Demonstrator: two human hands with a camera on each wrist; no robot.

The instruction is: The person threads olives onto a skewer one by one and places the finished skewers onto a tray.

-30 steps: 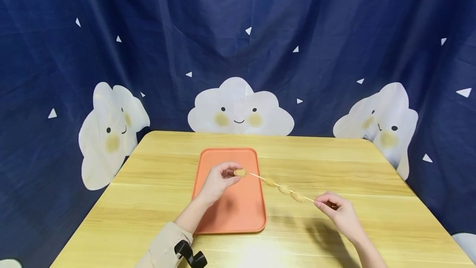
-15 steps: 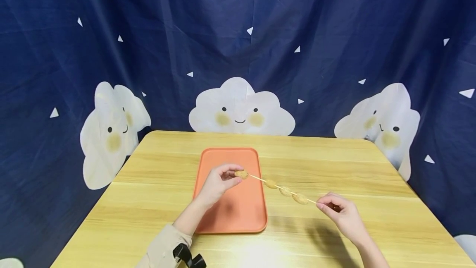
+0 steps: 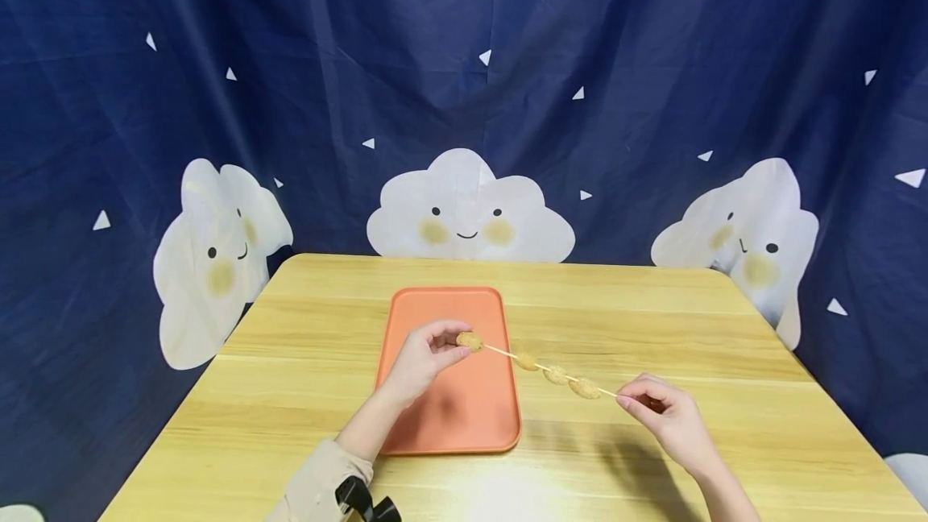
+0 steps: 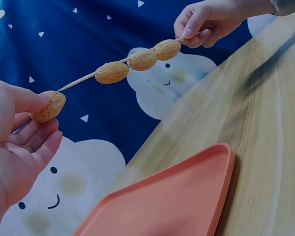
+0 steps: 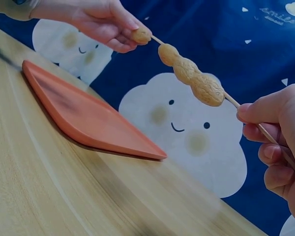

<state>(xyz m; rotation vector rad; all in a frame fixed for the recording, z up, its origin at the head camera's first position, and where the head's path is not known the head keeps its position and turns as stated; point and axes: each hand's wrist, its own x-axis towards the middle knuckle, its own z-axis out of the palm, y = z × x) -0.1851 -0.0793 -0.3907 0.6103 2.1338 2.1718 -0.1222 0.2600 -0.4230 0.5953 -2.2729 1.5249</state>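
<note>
My right hand (image 3: 665, 416) pinches the lower end of a thin wooden skewer (image 3: 500, 351), and the stick's end runs back under its fingers in the right wrist view. Threaded along the skewer are three wrinkled, golden-brown oval pieces (image 4: 111, 73), two of them touching in the left wrist view. My left hand (image 3: 424, 357) pinches a similar loose oval piece (image 4: 49, 106) between thumb and fingers. The skewer's tip is right at this piece's edge; how deep it goes is hidden. Both hands are above the table, the left one over an orange tray (image 3: 474, 417).
The tray lies flat on a light wooden table (image 3: 616, 304), left of the middle. Behind the table hangs a dark blue curtain (image 3: 406, 47) with white clouds and triangles. A black strap device (image 3: 366, 498) sits on the left sleeve.
A small gap between the skewer's tip and the oval piece in my left hand has closed; the tip now meets the piece. Both hands have barely moved.
</note>
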